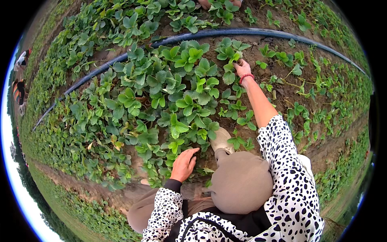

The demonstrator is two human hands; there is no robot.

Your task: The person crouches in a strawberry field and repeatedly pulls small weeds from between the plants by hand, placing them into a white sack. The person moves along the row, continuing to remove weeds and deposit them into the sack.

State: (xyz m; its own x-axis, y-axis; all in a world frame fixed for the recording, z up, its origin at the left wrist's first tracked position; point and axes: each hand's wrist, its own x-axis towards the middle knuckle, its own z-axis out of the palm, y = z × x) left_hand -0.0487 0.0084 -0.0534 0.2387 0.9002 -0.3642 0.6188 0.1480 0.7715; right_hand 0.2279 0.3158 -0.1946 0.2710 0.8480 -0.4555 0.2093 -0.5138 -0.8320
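Observation:
Strawberry plants (178,81) with toothed green leaves spread thickly in front of me. My right hand (242,68), with a red beaded bracelet (246,77) at the wrist, reaches out to a smaller strawberry plant (227,50). Its fingers are bent and touch the leaves; a pale leaf (239,54) shows just above the fingertips. Whether they pinch a stem or leaf is hidden. Close to my body, my left hand (184,164) rests beside the low leaves, thumb and fingers apart, holding nothing visible.
A dark hose (211,32) curves across the bed beyond both hands. My shoe (222,139) stands among the plants, below my bent knee (242,181). Bare soil (257,48) shows right of the dense foliage. Another person's hand (205,3) appears at the top; two people (18,90) are far left.

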